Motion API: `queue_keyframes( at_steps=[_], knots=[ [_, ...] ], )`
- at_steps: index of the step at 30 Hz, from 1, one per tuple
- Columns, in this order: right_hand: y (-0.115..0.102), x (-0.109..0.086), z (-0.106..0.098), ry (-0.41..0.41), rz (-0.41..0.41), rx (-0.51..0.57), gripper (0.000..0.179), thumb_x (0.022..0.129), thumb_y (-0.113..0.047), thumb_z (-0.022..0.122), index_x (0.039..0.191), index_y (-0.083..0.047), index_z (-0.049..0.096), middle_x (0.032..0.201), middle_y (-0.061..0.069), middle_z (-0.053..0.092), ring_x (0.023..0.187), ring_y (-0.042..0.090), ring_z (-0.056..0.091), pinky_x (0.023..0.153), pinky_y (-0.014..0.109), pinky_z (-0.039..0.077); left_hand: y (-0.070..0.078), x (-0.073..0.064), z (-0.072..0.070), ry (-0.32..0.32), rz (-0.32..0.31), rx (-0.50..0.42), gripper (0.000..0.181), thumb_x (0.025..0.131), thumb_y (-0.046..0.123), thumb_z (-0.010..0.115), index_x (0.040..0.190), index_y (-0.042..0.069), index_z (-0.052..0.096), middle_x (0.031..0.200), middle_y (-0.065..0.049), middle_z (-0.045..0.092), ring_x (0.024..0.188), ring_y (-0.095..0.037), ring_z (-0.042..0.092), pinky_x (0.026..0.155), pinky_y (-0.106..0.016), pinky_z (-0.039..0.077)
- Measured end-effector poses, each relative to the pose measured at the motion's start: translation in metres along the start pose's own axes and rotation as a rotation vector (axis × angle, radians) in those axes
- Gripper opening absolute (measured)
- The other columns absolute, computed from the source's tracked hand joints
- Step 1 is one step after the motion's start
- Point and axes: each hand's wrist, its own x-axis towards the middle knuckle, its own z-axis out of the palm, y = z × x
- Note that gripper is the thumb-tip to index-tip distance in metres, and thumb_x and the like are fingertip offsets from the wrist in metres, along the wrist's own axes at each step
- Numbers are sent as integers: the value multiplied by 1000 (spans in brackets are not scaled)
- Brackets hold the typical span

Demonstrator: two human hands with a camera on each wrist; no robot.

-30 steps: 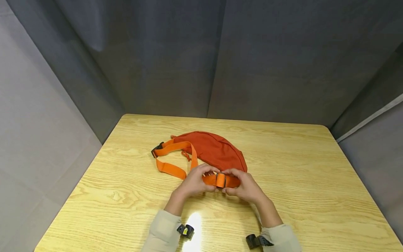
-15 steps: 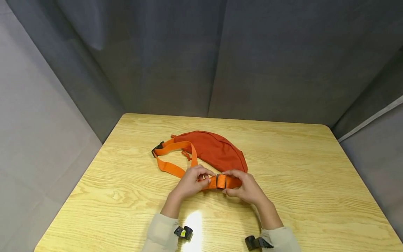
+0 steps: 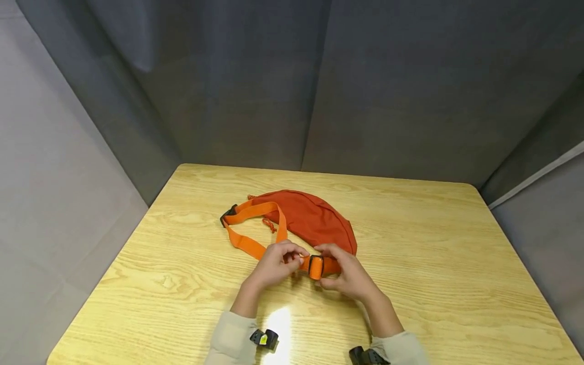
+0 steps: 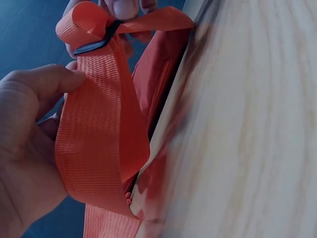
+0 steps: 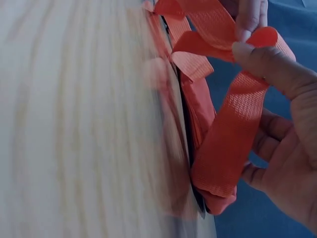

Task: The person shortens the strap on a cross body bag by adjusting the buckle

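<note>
A red waist bag (image 3: 310, 215) lies on the table, its orange strap (image 3: 248, 246) looped in front of it. My left hand (image 3: 275, 264) pinches the strap between thumb and fingers, just left of a black slider buckle (image 3: 316, 267). From the right, my right hand (image 3: 345, 271) holds the strap at the slider, thumb below and fingers above. A loop of webbing bulges through the slider (image 4: 96, 45) in the left wrist view. The right thumb presses the strap loop in the right wrist view, where the slider itself is hidden.
A black clip buckle (image 3: 228, 217) sits at the strap's left end. A red zipper cord (image 3: 269, 224) lies beside the bag. The wooden table (image 3: 433, 253) extends to both sides, with dark curtains (image 3: 301, 86) behind it.
My left hand has moved left, away from the slider, along the strap. My right hand and the slider have shifted slightly left, and the slider has tilted. The bag stays nearly where it was.
</note>
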Motion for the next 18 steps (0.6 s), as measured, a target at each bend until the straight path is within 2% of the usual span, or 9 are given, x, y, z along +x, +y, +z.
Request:
queue_keyframes(
  at_steps=[5,9,13,18],
  knots=[
    [-2,3,3,42,-50,-107,54,64,-4,84,111,-14,58,106,-5,59,97,15,56,82,40,47,0,0,1,6,-8,-11,17,82,-9,61,97,-4,68,79,-7,56,67,-20,50,58,-23,40],
    [-1,3,1,49,-53,-169,53,64,-5,83,111,-15,61,110,-4,60,99,16,56,84,41,46,-1,-1,-2,-9,-7,-10,16,83,-5,62,97,1,69,79,-3,56,67,-16,50,58,-23,41],
    [0,1,-3,62,-30,-166,54,62,-5,83,111,-14,63,110,-1,62,99,19,57,84,43,46,-3,-2,-8,-26,-2,1,17,83,-2,62,95,7,69,79,2,55,67,-11,49,59,-23,43],
    [2,-2,-6,69,1,-142,52,63,-7,85,110,-12,64,109,0,63,97,19,58,83,42,46,-8,-6,-15,-15,8,25,18,83,-3,61,93,10,69,78,4,53,67,-12,48,58,-25,42]
  ],
)
